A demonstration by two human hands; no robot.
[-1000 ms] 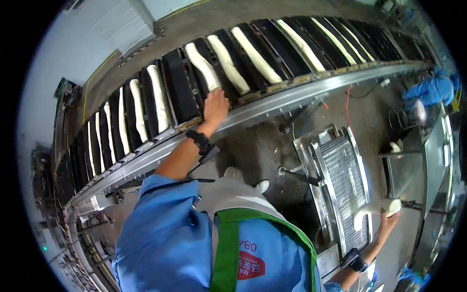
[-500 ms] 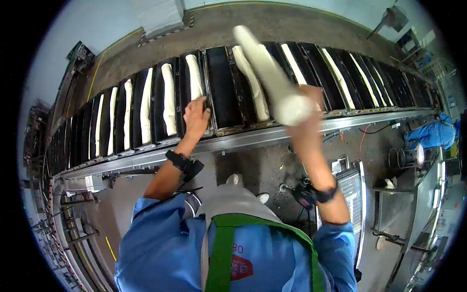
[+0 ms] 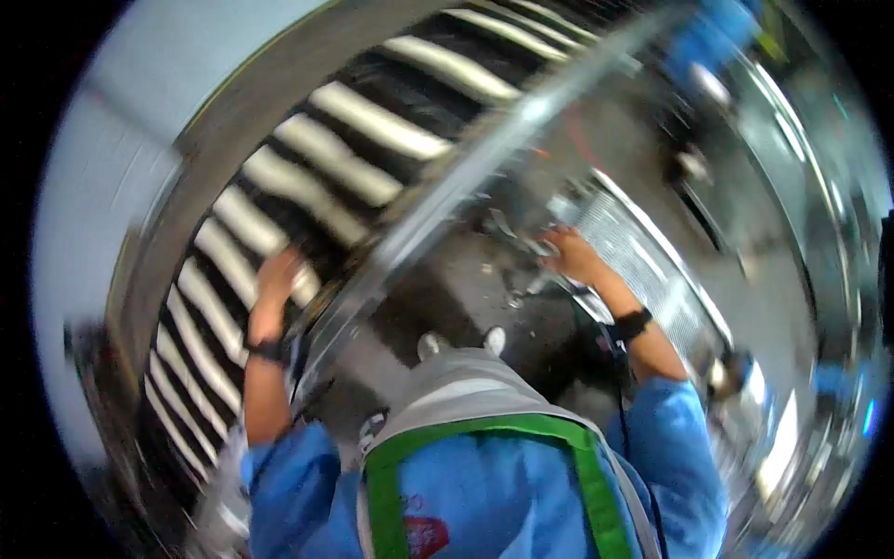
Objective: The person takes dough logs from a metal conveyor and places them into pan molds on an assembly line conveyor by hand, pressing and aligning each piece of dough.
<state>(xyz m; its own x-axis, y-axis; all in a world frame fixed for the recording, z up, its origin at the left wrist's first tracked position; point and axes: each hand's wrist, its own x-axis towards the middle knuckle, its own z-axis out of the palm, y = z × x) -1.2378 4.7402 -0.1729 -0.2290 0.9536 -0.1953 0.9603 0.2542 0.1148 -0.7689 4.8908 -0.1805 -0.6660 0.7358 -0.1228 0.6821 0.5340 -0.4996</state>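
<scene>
My left hand (image 3: 277, 276) is at the near end of a long white dough roll (image 3: 250, 222) lying in a black pan. Motion blur smears its fingers, so I cannot tell whether they press or grip the roll. My right hand (image 3: 571, 254) hovers beside a silver ridged tray (image 3: 643, 256), away from the pans. Its fingers are stretched out and it holds nothing. More pale rolls, such as one dough roll (image 3: 382, 121), lie in the neighbouring black pans.
A metal rail (image 3: 447, 186) runs along the near side of the pans. Another person in blue (image 3: 712, 37) is at the upper right. Metal framework stands at the right, and my shoes (image 3: 494, 341) are on the dark floor below.
My view has swung right, so the pan row now slants. The roll my right hand held has left it, and that hand is now near the tray. My left hand stays at the pans.
</scene>
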